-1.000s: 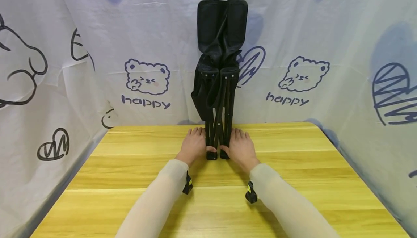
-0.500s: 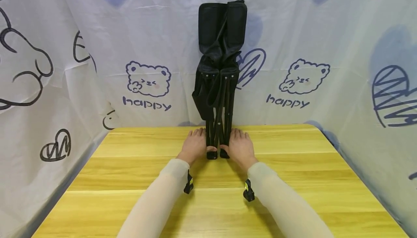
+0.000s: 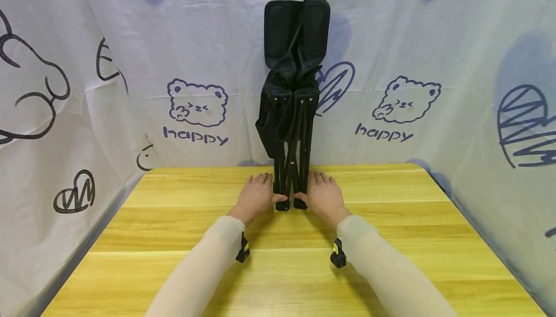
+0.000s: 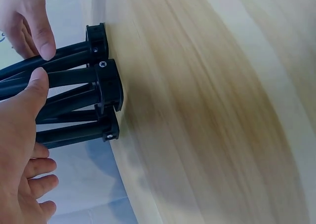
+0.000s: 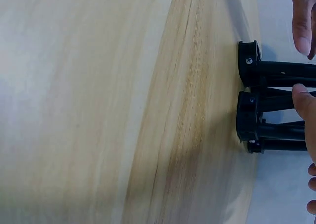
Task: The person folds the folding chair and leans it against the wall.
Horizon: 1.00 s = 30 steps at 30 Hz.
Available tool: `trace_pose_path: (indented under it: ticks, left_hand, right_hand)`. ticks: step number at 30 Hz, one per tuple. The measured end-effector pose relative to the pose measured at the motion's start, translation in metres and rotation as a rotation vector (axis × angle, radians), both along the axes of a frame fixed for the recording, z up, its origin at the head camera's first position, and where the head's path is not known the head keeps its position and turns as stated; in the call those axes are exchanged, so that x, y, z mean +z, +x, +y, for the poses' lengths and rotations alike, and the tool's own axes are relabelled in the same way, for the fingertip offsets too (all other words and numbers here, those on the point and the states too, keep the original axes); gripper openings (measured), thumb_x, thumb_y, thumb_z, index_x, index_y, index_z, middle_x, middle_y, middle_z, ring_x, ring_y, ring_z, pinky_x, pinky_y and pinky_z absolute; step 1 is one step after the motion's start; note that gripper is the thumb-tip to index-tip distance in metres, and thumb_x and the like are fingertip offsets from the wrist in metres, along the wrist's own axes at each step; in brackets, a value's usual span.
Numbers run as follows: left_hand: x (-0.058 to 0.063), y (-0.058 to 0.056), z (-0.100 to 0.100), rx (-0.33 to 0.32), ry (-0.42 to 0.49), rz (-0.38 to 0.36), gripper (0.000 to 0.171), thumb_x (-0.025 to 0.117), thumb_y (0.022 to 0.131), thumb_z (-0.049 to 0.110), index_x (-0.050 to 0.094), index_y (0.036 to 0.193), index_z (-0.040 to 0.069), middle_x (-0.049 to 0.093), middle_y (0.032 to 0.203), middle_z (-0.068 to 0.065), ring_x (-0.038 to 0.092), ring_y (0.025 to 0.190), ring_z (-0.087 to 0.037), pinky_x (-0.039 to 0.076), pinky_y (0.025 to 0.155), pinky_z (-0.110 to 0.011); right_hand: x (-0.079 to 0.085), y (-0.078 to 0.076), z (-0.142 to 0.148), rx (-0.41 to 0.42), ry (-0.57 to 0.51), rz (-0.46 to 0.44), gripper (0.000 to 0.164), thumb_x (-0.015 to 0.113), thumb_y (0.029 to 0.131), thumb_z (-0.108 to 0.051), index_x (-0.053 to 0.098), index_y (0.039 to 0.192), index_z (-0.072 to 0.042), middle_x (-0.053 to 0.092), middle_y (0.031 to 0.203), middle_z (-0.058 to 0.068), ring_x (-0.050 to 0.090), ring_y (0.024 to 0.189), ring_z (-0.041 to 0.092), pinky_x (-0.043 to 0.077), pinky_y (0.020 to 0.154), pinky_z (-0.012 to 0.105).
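A folded black camping chair (image 3: 288,75) stands upright at the table's back edge, its feet on the wood. My left hand (image 3: 253,195) lies along the left side of the chair's legs, fingers pointing forward and thumb reaching across the front just above a foot. On the other side, my right hand (image 3: 325,195) mirrors it with its thumb across the right leg. The left wrist view shows the black tubes (image 4: 74,103) between both hands, the left fingers loosely bent and apart from them. In the right wrist view the right thumb (image 5: 300,96) overlaps a tube.
The wooden table (image 3: 278,268) extends toward me and to both sides. Behind it hangs a white cloth (image 3: 200,32) with printed bears and hearts; the chair's upper part stands in front of it. Cloth also borders the left and right sides.
My left hand has shifted slightly left, away from the legs, and its thumb is straighter. The right hand has moved slightly right. The chair stays in place.
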State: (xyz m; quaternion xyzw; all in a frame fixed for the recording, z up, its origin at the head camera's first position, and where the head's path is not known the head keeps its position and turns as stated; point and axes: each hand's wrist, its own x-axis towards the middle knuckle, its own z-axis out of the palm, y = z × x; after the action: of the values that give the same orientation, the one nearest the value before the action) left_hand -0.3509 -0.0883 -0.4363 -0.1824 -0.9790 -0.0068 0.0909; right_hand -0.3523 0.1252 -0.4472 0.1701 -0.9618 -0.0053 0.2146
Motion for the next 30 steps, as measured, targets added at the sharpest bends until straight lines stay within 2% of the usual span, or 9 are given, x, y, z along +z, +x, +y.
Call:
trace_pose_path:
  ticks: [8, 14, 24, 30]
  left_hand:
    - [0.005, 0.010, -0.009, -0.013, -0.012, -0.019, 0.089, 0.041, 0.093, 0.069, 0.039, 0.148, -0.001, 0.038, 0.152, -0.017, 0.034, 0.140, -0.033, 0.023, 0.116, -0.051]
    - [0.007, 0.019, -0.019, -0.052, -0.007, -0.006, 0.088, 0.041, 0.093, 0.068, 0.040, 0.148, 0.000, 0.040, 0.151, -0.017, 0.034, 0.140, -0.035, 0.023, 0.116, -0.052]
    - [0.015, 0.036, -0.034, -0.142, 0.032, 0.027, 0.084, 0.045, 0.093, 0.068, 0.041, 0.149, 0.005, 0.043, 0.149, -0.015, 0.035, 0.139, -0.035, 0.021, 0.116, -0.052]
    - [0.021, 0.049, -0.049, -0.177, 0.062, -0.015, 0.081, 0.048, 0.094, 0.064, 0.038, 0.151, 0.007, 0.042, 0.149, -0.017, 0.035, 0.139, -0.037, 0.024, 0.115, -0.053]
  right_hand:
    - [-0.001, 0.005, 0.009, -0.002, -0.015, -0.015, 0.086, 0.058, 0.090, -0.063, 0.049, 0.138, 0.008, 0.056, 0.134, 0.023, 0.053, 0.124, 0.036, 0.043, 0.103, 0.049]
    - [0.004, 0.012, 0.017, 0.012, -0.028, -0.031, 0.086, 0.055, 0.091, -0.064, 0.049, 0.139, 0.007, 0.054, 0.137, 0.022, 0.051, 0.126, 0.037, 0.041, 0.105, 0.051]
    - [0.018, 0.034, 0.032, 0.071, -0.025, -0.057, 0.081, 0.054, 0.093, -0.061, 0.046, 0.143, 0.003, 0.048, 0.143, 0.021, 0.046, 0.130, 0.039, 0.037, 0.107, 0.056]
    - [0.026, 0.049, 0.042, 0.121, -0.068, -0.091, 0.082, 0.053, 0.093, -0.061, 0.043, 0.146, 0.001, 0.045, 0.145, 0.021, 0.042, 0.133, 0.040, 0.032, 0.109, 0.057]
